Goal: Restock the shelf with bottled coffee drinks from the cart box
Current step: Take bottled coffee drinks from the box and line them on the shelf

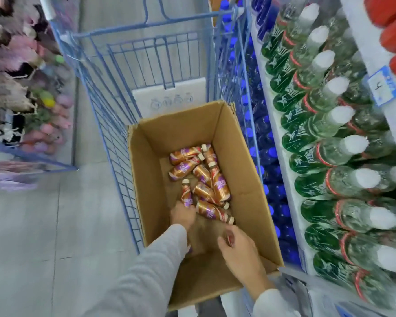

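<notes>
An open cardboard box [242, 156] sits in a blue wire cart [114, 124]. Several bottled coffee drinks [201, 177], brown and purple with cream caps, lie loose on its bottom. My left hand [183, 215] reaches deep into the box and grips the base of one upright coffee bottle [186, 193]. My right hand [239, 250] is lower in the box, near its front, with fingers curled round another coffee bottle [229, 237], of which only a small part shows. Both arms wear grey sleeves.
A shelf [281, 143] on the right holds rows of green-labelled clear bottles [329, 143] with white caps; blue-capped bottles [268, 179] fill the level below. A white box [169, 97] lies behind the cardboard one. A bin of plush goods [25, 99] stands left across the grey floor.
</notes>
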`<state>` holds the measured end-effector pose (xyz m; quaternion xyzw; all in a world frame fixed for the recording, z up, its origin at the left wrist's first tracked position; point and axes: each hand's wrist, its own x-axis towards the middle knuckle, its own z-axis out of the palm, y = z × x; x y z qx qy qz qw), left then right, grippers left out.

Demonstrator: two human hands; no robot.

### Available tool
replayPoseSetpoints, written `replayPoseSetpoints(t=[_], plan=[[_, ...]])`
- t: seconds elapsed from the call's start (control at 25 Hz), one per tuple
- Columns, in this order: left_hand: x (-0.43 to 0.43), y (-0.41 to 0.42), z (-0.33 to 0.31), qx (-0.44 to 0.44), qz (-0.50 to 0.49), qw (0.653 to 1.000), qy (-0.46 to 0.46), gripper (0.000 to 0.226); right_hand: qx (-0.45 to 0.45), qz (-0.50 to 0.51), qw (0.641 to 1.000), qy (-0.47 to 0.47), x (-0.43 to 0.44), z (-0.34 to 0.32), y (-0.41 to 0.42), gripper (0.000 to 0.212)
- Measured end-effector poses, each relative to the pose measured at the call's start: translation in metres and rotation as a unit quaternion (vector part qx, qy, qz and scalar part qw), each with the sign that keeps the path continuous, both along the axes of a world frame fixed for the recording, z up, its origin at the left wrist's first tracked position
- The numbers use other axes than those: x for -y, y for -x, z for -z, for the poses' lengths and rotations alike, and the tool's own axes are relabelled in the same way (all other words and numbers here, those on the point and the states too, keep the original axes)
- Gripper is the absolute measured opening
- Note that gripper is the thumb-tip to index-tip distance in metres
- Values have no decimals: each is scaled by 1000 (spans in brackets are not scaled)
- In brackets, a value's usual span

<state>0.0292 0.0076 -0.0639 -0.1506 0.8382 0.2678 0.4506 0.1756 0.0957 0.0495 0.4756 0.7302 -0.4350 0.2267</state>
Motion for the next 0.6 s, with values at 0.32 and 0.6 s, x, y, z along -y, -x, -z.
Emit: replayPoseSetpoints(t=[0.32,0.6], plan=[[-17,14,117,30,63,992,101,80,81,214,964,136,-3,66,22,23],[-5,2,22,59,-172,983,24,79,98,508,814,264,-9,135,83,41]])
